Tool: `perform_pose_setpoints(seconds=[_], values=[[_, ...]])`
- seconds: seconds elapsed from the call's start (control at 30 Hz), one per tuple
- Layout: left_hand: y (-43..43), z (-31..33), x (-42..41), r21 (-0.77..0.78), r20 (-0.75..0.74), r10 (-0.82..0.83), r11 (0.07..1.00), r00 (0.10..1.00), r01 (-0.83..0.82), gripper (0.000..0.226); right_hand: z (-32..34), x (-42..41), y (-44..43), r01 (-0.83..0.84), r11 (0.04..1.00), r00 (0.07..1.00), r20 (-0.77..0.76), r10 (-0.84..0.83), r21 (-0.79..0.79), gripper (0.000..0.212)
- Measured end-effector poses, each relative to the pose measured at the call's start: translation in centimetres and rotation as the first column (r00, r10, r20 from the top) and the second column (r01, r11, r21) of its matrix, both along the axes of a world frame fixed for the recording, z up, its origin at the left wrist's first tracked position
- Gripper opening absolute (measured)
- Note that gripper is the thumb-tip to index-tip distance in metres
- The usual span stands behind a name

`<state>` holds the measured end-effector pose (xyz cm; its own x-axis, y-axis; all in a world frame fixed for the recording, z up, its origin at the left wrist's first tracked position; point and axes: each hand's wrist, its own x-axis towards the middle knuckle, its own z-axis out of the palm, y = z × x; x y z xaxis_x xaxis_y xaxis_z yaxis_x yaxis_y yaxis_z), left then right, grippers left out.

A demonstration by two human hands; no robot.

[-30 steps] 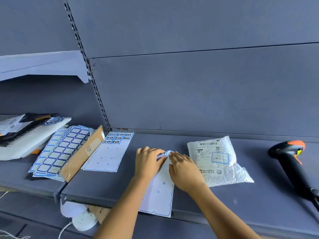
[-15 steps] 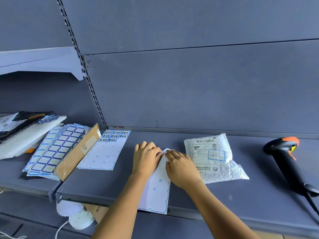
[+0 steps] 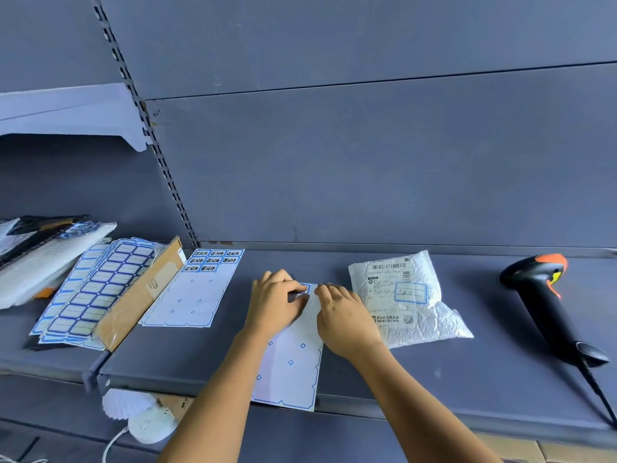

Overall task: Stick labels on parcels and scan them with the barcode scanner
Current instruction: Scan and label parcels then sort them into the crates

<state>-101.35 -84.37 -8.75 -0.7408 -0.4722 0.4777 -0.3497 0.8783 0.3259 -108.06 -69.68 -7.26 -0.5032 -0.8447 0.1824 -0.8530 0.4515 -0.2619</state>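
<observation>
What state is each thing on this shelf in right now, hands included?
Label sheet, flat, mostly peeled, overhanging the shelf front.
Left hand, pinching the sheet's top edge.
Right hand, fingers curled on the same edge.
Parcel, lying flat, already labelled.
Scanner, lying down, untouched.
Second sheet, eight labels left.
Stack of sheets, unpeeled on top.

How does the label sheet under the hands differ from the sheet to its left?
The left sheet bears eight written labels at its far end; the near sheet shows mostly bare backing. The left sheet lies untouched, wholly on the shelf; the near sheet overhangs its front edge, with left hand and right hand pinching its far end. Both have blue-edged white backing.
</observation>
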Motion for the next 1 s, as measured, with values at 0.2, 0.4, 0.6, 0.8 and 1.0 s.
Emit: perform_pose_setpoints(seconds=[0.2, 0.4, 0.6, 0.8, 1.0], values=[[-0.15, 0.11, 0.03, 0.018, 0.003, -0.014, 1.000, 1.000, 0.014, 0.008, 0.06, -0.04, -0.10, -0.011, 1.000, 1.000, -0.013, 0.011, 0.003, 0.058], [0.33, 0.36, 0.12, -0.131, 0.027, -0.033, 0.991, 0.999, 0.036, 0.011, 0.11, -0.05, -0.03, -0.003, 1.000, 0.999, -0.034, 0.004, 0.015, 0.059], [0.61, 0.39, 0.13, -0.161, 0.012, -0.053, 0.985, 0.999, 0.054, 0.007, 0.17, -0.03, 0.09, -0.010, 0.999, 1.000, -0.012, 0.011, 0.032, 0.050], [0.38, 0.55, 0.03, 0.028, -0.087, -0.024, 0.999, 0.996, 0.027, 0.012, -0.01, -0.18, -0.04, -0.022, 0.998, 1.000, -0.019, 0.023, 0.055, 0.057], [0.40, 0.52, -0.33, 0.082, -0.046, -0.004, 0.997, 0.999, 0.008, 0.008, -0.09, -0.25, 0.01, -0.022, 0.999, 1.000, -0.007, 0.022, 0.045, 0.051]])
